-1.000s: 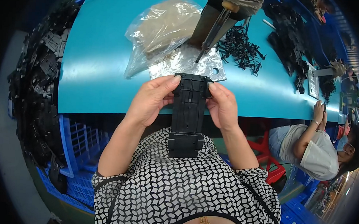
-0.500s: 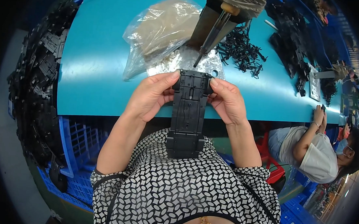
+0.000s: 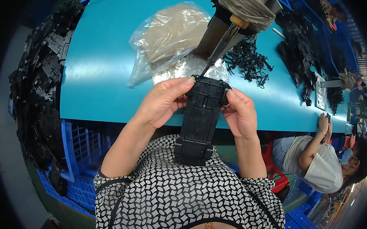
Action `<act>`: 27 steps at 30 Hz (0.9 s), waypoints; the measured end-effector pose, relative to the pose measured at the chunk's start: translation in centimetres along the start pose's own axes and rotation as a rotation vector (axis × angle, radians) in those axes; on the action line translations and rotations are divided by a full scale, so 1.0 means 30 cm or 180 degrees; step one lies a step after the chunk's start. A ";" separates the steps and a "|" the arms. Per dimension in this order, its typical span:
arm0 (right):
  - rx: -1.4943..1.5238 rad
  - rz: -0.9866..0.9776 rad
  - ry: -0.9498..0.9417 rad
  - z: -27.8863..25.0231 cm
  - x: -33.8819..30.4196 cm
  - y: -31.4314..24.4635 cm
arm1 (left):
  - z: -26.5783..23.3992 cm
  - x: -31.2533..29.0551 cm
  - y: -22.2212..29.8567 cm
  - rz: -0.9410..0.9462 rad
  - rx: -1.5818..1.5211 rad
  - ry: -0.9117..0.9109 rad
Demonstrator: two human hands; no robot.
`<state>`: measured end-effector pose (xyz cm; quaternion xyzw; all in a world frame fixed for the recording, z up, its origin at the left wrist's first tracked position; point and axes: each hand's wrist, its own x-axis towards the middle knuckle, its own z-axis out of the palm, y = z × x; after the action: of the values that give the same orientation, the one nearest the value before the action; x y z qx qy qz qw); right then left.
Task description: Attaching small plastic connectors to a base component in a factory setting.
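Observation:
Both hands hold a long black plastic chassis (image 3: 200, 119) by its far end, over the table's near edge. My left hand (image 3: 162, 99) pinches the far left corner, thumb on top. On the far right corner, my right hand (image 3: 241, 111) grips likewise, thumb on top and fingers curled underneath. The chassis's near end lies against my patterned top. A thin dark metal tip on a rod with a wooden collar (image 3: 236, 22) slants down to the far left corner of the chassis, at or just above it. A metal plate (image 3: 169, 72) lies beneath the tip.
A clear plastic bag (image 3: 166, 39) of brownish contents lies left of the tool. Small black parts (image 3: 252, 60) are heaped to its right. Black parts pile up (image 3: 39, 94) far left, above a blue crate (image 3: 84, 144). A co-worker (image 3: 314, 158) sits at right.
The chassis and both hands have shifted slightly right in the picture. The chassis is now tilted, and its far left corner has come under the metal tip.

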<state>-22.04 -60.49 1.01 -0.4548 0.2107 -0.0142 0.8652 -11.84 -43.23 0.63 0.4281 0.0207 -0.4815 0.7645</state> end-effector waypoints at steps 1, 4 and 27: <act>-0.0005 0.0003 -0.0002 0.000 0.002 0.000 | -0.001 0.001 0.001 0.0003 -0.0006 0.0001; 0.0035 -0.0029 -0.0088 -0.001 0.005 -0.001 | 0.000 0.003 0.005 0.0014 -0.0006 -0.0039; 0.0051 -0.0175 -0.0045 0.016 -0.006 0.001 | 0.004 0.005 0.011 0.0041 -0.0006 -0.0066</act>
<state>-22.05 -60.06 1.29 -0.4537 0.1919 -0.0365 0.8695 -11.54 -43.37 0.85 0.4224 0.0105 -0.4810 0.7682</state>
